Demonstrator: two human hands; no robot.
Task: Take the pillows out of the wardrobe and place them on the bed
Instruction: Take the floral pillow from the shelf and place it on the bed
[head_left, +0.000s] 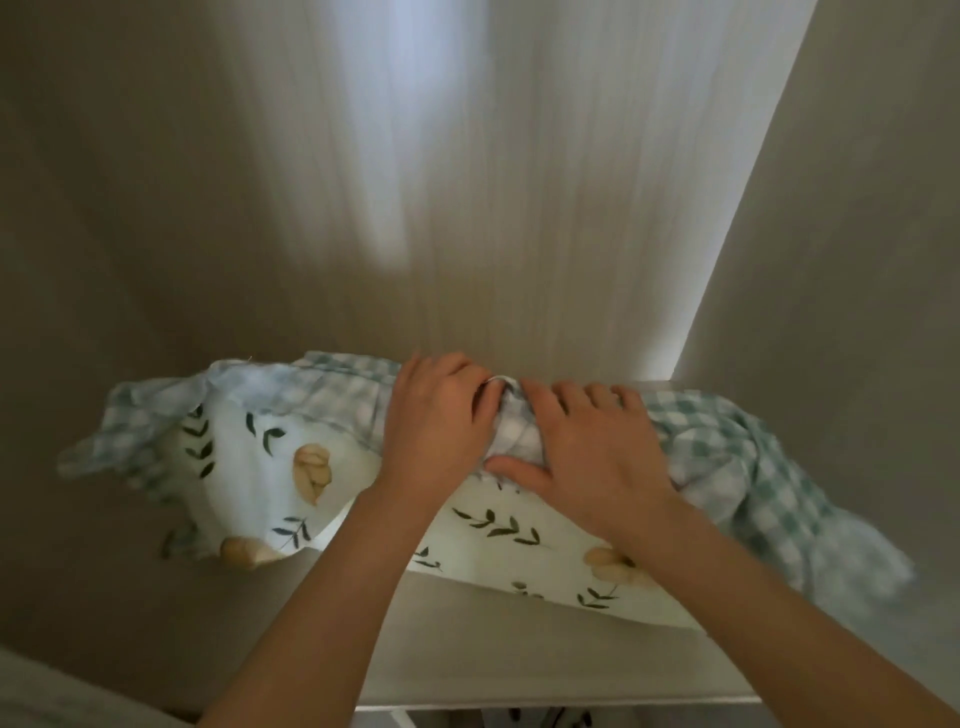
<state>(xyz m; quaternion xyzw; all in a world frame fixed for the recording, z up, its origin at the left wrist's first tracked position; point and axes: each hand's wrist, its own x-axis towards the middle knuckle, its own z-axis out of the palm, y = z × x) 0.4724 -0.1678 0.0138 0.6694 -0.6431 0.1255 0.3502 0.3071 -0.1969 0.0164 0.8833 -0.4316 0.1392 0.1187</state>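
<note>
A pillow (260, 467) in a white case printed with green leaves and tan flowers, edged with a green-and-white checked frill (727, 457), lies across a wardrobe shelf (545, 649). Its left end sticks out past the shelf. My left hand (436, 421) and my right hand (587, 457) sit side by side on the pillow's top middle, fingers curled into bunched fabric. Both hands grip the pillow. The image is slightly blurred.
The wardrobe's pale wood-grain back panel (467, 182) rises behind the pillow. A side panel (857, 234) stands close on the right. More patterned fabric (540, 719) peeks out below the shelf's front edge. A grey surface (52, 696) shows at the bottom left.
</note>
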